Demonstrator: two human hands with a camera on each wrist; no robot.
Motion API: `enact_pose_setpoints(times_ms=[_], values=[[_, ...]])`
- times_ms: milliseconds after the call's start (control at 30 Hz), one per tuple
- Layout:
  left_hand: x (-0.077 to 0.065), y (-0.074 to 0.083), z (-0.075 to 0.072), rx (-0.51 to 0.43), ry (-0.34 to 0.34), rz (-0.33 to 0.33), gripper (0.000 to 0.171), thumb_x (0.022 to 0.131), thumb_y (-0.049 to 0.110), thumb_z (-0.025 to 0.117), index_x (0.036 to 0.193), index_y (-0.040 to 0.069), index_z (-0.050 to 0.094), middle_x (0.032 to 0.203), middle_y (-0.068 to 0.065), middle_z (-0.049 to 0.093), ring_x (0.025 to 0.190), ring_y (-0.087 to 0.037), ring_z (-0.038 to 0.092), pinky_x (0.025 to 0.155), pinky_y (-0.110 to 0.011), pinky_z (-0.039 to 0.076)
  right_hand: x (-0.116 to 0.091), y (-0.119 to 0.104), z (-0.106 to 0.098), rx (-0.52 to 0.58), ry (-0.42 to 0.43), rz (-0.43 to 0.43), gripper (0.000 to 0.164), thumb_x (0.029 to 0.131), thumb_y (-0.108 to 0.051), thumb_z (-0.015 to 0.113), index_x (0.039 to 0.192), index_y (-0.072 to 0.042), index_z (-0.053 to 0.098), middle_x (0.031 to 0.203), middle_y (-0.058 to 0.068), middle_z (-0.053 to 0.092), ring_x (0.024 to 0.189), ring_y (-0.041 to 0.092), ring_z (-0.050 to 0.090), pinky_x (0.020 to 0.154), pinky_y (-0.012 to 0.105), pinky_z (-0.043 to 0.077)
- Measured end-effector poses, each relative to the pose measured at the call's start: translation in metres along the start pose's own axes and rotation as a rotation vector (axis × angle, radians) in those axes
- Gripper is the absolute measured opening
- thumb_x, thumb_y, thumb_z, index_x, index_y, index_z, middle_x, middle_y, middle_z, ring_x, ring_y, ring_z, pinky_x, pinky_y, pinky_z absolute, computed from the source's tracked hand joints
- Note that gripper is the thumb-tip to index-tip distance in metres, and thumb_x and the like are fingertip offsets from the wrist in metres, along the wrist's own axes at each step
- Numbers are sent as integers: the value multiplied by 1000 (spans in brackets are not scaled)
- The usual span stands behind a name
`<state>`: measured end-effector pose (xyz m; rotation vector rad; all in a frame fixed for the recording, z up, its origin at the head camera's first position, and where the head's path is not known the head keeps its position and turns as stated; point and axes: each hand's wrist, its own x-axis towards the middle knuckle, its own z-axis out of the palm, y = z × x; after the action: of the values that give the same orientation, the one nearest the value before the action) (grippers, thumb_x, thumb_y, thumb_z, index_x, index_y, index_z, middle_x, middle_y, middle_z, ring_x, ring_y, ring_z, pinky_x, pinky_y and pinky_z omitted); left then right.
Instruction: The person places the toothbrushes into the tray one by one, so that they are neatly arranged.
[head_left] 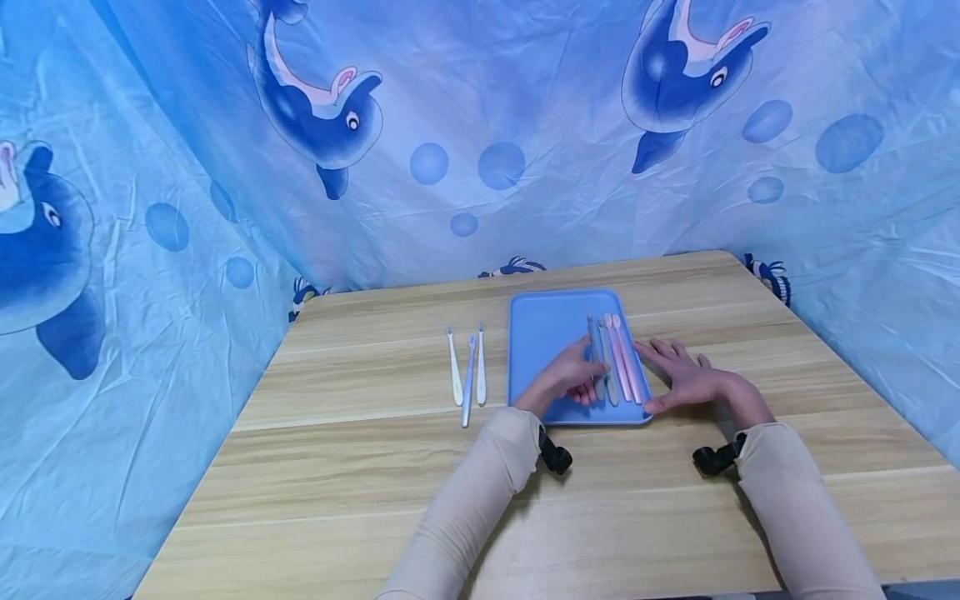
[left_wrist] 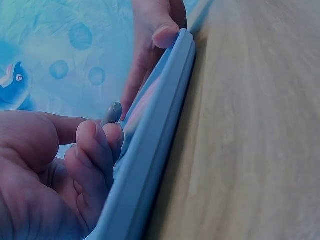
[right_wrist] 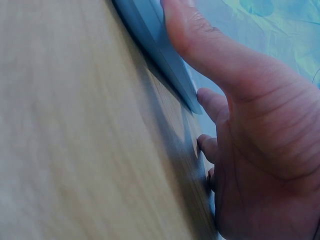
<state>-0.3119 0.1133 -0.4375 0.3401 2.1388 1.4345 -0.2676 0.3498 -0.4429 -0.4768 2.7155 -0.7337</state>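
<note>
In the head view my left hand (head_left: 567, 372) is over the blue tray (head_left: 550, 321), pinching a grey toothbrush (head_left: 592, 335) between thumb and fingers. The rounded end of its handle pokes out past the fingertips in the left wrist view. Right beside it in the tray lies another grey toothbrush (head_left: 610, 371), then two pink toothbrushes (head_left: 621, 358) along the right side. All their heads point to the far end. My right hand (head_left: 688, 381) is spread at the tray's right edge, thumb at the near right corner; in the right wrist view its fingers are straight and grip nothing.
Left of the tray, two white toothbrushes (head_left: 455, 371) and a blue-violet toothbrush (head_left: 468, 383) between them lie on the wooden table (head_left: 360, 467). A blue dolphin-print cloth (head_left: 480, 108) hangs behind the table and down both sides.
</note>
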Motion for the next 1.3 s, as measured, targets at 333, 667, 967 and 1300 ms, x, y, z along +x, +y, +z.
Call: enact_pose_setpoints(times_ms=[333, 667, 967, 1300], values=[[3, -1, 1, 25, -23, -46, 82, 100, 17, 60, 163, 12, 7, 50, -6, 57, 35, -13, 50, 34, -25, 41, 0, 2, 0, 1, 3, 1, 118, 75, -58, 78, 162, -14, 11, 163, 35, -2, 144, 66, -9, 105, 87, -4], [6, 1, 1, 41, -43, -73, 82, 100, 17, 61, 162, 12, 9, 49, -6, 57, 34, -13, 50, 34, -24, 40, 1, 3, 1, 4, 3, 0, 118, 75, -58, 77, 162, -14, 10, 163, 35, -3, 144, 66, -10, 105, 87, -5], [5, 4, 3, 70, -8, -67, 78, 100, 18, 60, 162, 11, 12, 49, -5, 57, 35, -12, 48, 34, -23, 38, 1, 4, 0, 11, 2, -4, 117, 76, -57, 78, 162, -14, 11, 163, 35, -3, 144, 66, -10, 104, 88, -5], [6, -3, 6, 39, 26, -58, 82, 98, 20, 64, 162, 12, 14, 50, -7, 58, 34, -13, 48, 33, -23, 37, 1, 2, 2, 12, -3, 16, 117, 77, -58, 76, 162, -14, 10, 164, 34, -4, 145, 65, -11, 105, 87, -6]])
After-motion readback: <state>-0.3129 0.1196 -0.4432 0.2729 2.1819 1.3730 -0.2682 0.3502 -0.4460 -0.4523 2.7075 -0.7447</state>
